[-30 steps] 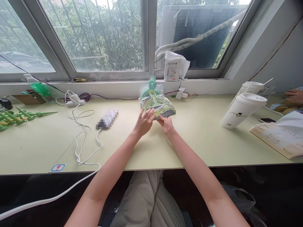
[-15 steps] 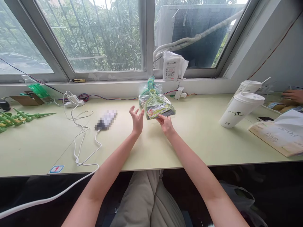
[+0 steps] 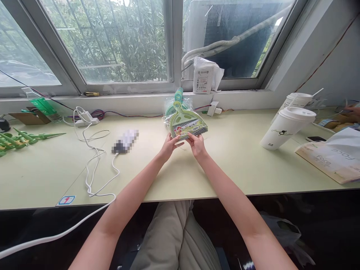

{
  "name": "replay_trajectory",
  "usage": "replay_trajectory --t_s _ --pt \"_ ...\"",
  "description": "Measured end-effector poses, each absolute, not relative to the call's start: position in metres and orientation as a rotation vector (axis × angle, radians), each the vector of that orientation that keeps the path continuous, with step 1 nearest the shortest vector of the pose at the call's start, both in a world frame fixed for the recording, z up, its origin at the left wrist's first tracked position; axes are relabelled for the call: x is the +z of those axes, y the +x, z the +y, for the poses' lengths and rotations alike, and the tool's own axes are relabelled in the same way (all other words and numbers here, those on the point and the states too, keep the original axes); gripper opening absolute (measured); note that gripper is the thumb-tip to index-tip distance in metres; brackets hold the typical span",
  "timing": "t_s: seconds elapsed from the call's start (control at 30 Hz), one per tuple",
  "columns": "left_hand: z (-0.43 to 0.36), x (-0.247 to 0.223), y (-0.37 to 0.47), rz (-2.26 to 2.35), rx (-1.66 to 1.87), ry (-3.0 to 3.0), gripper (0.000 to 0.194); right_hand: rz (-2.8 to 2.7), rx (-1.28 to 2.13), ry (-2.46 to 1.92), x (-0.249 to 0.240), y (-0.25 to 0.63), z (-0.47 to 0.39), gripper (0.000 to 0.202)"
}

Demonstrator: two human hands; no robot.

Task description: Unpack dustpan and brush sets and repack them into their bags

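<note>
At the near edge of the tabletop (image 3: pixel 225 168), an arrow sticker (image 3: pixel 66 200) marks the left side, and a white cable (image 3: pixel 92 172) runs over the edge. Further in, both forearms reach forward. The left hand (image 3: pixel 167 147) holds the lower left of a light-green dustpan-and-brush set (image 3: pixel 184 118) in a narrow pinch; the right hand (image 3: pixel 198 145) pinches its lower edge, right of centre. That two-sided hold probably steadies the broad end and leaves the printed label readable. The set is above the middle of the tabletop, tilted toward the person, handle pointing away; whether it touches the surface is unclear.

The lidded paper cup (image 3: pixel 285 129) and tissue pack (image 3: pixel 329 155) stand well to the right, seemingly out of the arms' way. Just behind the set is a teal dustpan (image 3: pixel 169 110) in clear plastic, mostly hidden. Beyond, a wrapped package (image 3: pixel 203 78) rests on the windowsill (image 3: pixel 135 98), perhaps propped by the window.
</note>
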State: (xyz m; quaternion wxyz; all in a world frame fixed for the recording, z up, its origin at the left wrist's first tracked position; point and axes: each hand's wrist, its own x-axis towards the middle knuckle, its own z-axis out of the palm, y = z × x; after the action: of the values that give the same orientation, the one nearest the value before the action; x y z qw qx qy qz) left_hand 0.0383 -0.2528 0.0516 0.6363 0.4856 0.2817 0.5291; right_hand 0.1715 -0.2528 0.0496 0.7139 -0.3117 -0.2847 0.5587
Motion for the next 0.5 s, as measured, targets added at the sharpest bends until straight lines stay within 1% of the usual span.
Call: replay_trajectory --t_s 0.07,0.13,0.33,0.5 --pt "-0.249 0.055 0.035 0.655 1.231 1.097 0.039 -0.648 1.253 -0.684 0.051 0.171 -0.254 0.032" --pt "-0.245 0.057 0.03 0.638 1.283 1.098 0.038 -0.685 1.289 -0.675 0.053 0.17 -0.255 0.032" --pt "-0.234 0.053 0.021 0.735 1.392 1.171 0.049 -0.823 1.339 -0.688 0.05 0.17 -0.256 0.033" --pt "-0.235 0.049 0.023 0.734 1.425 1.133 0.05 -0.881 1.337 -0.721 0.047 0.172 -0.253 0.038"
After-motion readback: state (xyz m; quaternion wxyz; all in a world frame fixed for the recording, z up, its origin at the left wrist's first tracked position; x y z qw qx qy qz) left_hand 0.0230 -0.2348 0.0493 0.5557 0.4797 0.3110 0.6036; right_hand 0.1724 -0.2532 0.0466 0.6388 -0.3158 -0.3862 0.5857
